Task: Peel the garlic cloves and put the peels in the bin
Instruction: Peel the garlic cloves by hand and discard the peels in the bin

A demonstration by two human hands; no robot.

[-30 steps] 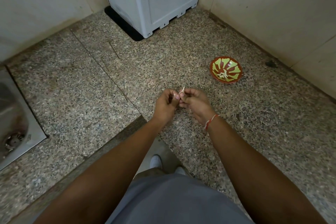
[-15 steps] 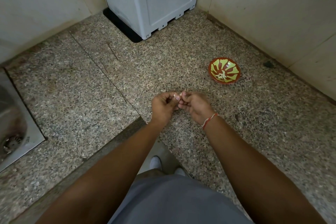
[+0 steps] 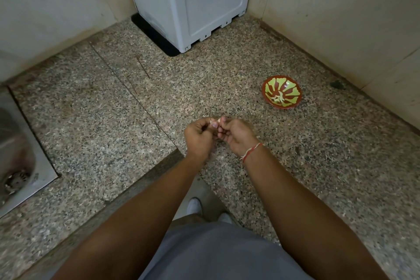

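Both hands meet above the bench [image 3: 113,120] — left hand [image 3: 198,135] and right hand [image 3: 236,135] each pinch one garlic clove [image 3: 214,123] in a narrow grip — near the bowl [image 3: 281,95].

Grey appliance [image 3: 193,2] in corner; sink [image 3: 20,157] left.

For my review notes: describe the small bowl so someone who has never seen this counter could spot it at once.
Start at the grey box standing in the corner of the speckled granite counter. Follow the right-hand wall toward the person; the bowl sits alone near it, beyond the right hand. It is the only colourful item: red with yellow-green petal shapes, pale scraps inside.
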